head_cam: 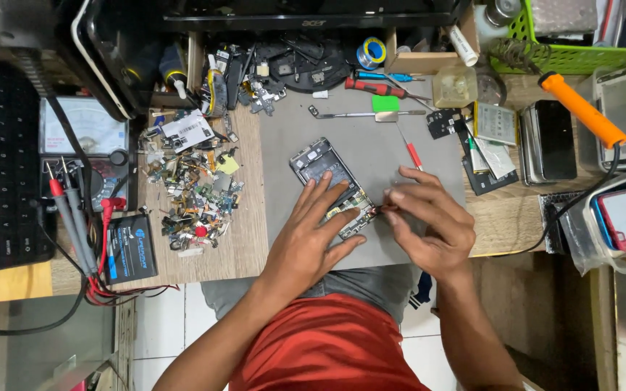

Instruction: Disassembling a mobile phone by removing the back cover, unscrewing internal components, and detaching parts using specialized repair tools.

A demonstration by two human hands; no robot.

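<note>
An opened phone frame (320, 165) lies tilted on a grey work mat (371, 137), its circuit boards exposed. My left hand (313, 232) rests flat on the phone's lower half, fingers spread, pinning it down. My right hand (425, 221) is at the phone's lower right corner, its fingertips pinched together on a small part or thin tool (380, 208) that is too small to tell. A red-handled screwdriver (413, 153) lies on the mat just above my right hand.
A heap of small electronic scraps (193, 192) lies left of the mat. An analog multimeter (88, 137) with probes sits far left. An orange-handled soldering iron (581, 108), a black phone (552, 141), a battery (494, 123), tools and a green basket (581, 54) crowd the right and back.
</note>
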